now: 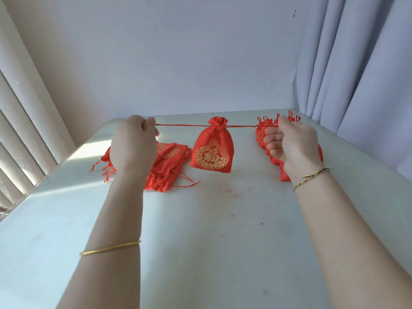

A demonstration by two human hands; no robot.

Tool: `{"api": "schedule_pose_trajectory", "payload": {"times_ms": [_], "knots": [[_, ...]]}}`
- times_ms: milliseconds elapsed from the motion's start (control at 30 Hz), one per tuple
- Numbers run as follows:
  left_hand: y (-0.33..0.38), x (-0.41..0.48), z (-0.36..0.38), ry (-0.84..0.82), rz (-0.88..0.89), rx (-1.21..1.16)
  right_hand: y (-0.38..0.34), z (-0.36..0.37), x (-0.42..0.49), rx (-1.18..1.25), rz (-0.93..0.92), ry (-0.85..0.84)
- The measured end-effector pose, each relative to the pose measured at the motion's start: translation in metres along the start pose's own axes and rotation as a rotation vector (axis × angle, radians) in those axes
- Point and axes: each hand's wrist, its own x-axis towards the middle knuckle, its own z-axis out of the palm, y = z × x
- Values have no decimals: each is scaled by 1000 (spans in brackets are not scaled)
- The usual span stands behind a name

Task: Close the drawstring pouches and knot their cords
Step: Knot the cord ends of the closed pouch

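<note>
A red drawstring pouch (pixel 213 150) with a gold emblem hangs above the table between my hands, its mouth gathered tight. Its red cords (pixel 182 125) run taut and level to both sides. My left hand (pixel 133 146) is fisted on the left cord end. My right hand (pixel 292 143) pinches the right cord end between thumb and forefinger, the other fingers curled. A heap of flat red pouches (pixel 169 166) with loose cords lies under my left hand. Another group of red pouches (pixel 265 126) lies behind my right hand, partly hidden.
The pale table (pixel 211 241) carries small red specks near its middle. A white wall stands behind it, window blinds (pixel 20 130) at the left and a grey curtain (pixel 361 74) at the right, close to the table's far right corner.
</note>
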Motion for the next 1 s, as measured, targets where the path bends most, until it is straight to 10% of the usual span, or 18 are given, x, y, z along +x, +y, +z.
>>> {"api": "schedule_pose_trajectory", "payload": {"times_ms": [133,300,767,1000], "knots": [[15,1,-6,-44,-150,-532,-7,3,-3,73,-23,-51],[42,-10,-7,-495,-260,-1142,-26,8,-18,92,-53,-252],[61,-28,-4,-799,92,-594,-49,32,-50,-171,-481,-468],[60,-24,-4,-664,87,-682,-52,21,-38,-22,-237,-565]]}}
